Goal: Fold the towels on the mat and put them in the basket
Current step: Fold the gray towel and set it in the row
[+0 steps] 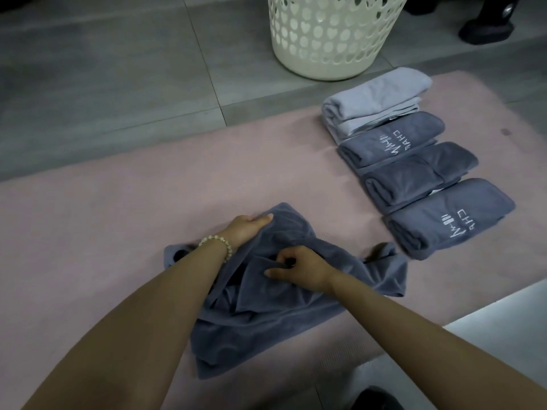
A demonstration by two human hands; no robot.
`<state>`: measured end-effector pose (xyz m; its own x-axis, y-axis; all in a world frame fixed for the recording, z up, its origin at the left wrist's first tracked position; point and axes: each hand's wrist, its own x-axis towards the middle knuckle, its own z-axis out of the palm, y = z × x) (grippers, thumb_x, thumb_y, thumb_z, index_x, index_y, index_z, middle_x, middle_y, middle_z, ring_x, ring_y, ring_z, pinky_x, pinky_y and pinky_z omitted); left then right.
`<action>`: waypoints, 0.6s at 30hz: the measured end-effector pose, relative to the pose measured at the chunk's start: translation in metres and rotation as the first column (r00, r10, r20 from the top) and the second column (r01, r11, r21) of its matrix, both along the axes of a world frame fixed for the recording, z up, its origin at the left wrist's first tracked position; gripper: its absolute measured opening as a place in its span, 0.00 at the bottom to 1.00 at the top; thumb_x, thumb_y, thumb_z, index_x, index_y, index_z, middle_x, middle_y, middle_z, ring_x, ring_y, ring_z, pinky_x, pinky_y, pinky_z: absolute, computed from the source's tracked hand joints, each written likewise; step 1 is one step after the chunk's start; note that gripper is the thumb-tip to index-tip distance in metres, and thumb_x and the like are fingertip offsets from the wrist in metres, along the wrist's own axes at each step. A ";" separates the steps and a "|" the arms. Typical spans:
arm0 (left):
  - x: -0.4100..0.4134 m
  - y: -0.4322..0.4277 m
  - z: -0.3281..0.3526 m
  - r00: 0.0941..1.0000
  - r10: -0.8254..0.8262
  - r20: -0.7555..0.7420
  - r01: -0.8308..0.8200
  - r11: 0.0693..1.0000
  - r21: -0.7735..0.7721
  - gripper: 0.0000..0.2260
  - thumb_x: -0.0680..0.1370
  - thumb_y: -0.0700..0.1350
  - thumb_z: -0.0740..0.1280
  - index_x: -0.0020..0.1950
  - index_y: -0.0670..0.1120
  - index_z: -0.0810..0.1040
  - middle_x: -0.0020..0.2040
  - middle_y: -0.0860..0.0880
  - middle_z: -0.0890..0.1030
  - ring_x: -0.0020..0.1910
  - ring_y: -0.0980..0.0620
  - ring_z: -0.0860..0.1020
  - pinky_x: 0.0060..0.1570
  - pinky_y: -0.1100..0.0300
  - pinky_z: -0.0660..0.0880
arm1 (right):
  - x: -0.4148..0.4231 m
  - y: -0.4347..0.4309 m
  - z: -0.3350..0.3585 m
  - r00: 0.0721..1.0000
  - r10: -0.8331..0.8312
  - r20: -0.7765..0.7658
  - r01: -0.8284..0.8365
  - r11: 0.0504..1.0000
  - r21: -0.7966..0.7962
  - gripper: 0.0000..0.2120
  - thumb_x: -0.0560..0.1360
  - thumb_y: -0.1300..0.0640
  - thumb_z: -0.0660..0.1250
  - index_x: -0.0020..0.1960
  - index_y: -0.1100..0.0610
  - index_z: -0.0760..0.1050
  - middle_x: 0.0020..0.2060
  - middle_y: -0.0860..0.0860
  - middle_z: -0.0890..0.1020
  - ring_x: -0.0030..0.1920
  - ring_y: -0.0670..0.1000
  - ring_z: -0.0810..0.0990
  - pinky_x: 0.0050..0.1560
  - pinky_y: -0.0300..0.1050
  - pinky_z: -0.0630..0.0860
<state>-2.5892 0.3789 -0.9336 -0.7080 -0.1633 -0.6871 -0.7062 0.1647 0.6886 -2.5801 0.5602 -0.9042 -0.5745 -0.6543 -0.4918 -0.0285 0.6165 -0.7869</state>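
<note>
One rumpled dark grey towel (266, 327), nearest, on the pink mat (118, 220). The right hand (299, 269) pinches a fold at its middle with curled fingers; the left hand (247, 229) grips its far edge. Row of folded towels (414, 179), four, on the mat's right side; the farthest is a light grey towel (376, 99). One cream basket (331, 34), on the floor beyond.

You have one view, from the camera worn on your head. It looks forward and steeply down, so your forearms (142, 327) enter from the bottom edge, and your left hand (247, 229) and right hand (300, 269), both gripping the towel (266, 329), sit close under the lens, just below centre. The pink mat (118, 217) runs slantwise across the picture. Farthest off, the basket (331, 39) stands on the grey floor tiles (103, 84), cut by the top edge.
</note>
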 end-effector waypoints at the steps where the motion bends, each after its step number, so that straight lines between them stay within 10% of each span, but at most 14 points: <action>1: -0.002 0.001 0.003 1.000 0.020 0.013 -0.020 1.000 0.011 0.23 0.73 0.59 0.68 0.55 0.41 0.80 0.50 0.44 0.83 0.48 0.47 0.82 0.54 0.56 0.78 | -0.002 0.002 0.005 0.999 0.013 0.048 -0.012 1.000 -0.019 0.12 0.73 0.50 0.71 0.36 0.54 0.72 0.30 0.46 0.75 0.31 0.42 0.71 0.37 0.37 0.70; 7: -0.001 -0.004 0.031 0.975 0.176 -0.136 -0.141 0.963 0.231 0.18 0.79 0.52 0.63 0.59 0.39 0.79 0.56 0.41 0.82 0.55 0.46 0.80 0.59 0.56 0.75 | -0.011 0.016 0.050 0.946 0.190 0.264 -0.161 0.979 -0.128 0.07 0.74 0.52 0.70 0.46 0.55 0.82 0.43 0.47 0.85 0.46 0.44 0.82 0.53 0.37 0.76; 13: 0.034 0.012 0.068 0.965 0.138 -0.223 -0.047 0.928 0.370 0.14 0.81 0.50 0.58 0.59 0.46 0.79 0.54 0.50 0.83 0.54 0.55 0.80 0.56 0.62 0.74 | -0.030 0.016 0.076 0.925 -0.191 0.328 0.330 0.832 -0.446 0.06 0.75 0.59 0.68 0.42 0.59 0.81 0.36 0.48 0.82 0.38 0.43 0.79 0.41 0.35 0.76; 18: 0.051 0.025 0.072 0.961 0.275 -0.038 -0.196 0.770 0.608 0.17 0.81 0.53 0.56 0.59 0.45 0.78 0.56 0.47 0.83 0.53 0.52 0.81 0.51 0.60 0.77 | -0.043 0.017 0.052 0.902 -0.406 0.149 0.431 0.818 -0.381 0.04 0.76 0.58 0.67 0.44 0.56 0.79 0.37 0.48 0.82 0.39 0.43 0.79 0.42 0.34 0.75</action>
<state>-2.5383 0.4042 -0.8619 -0.7830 0.0760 -0.6174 -0.5757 -0.4642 0.6731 -2.6227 0.5767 -0.8524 -0.8163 -0.5025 -0.2849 0.2143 0.1946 -0.9572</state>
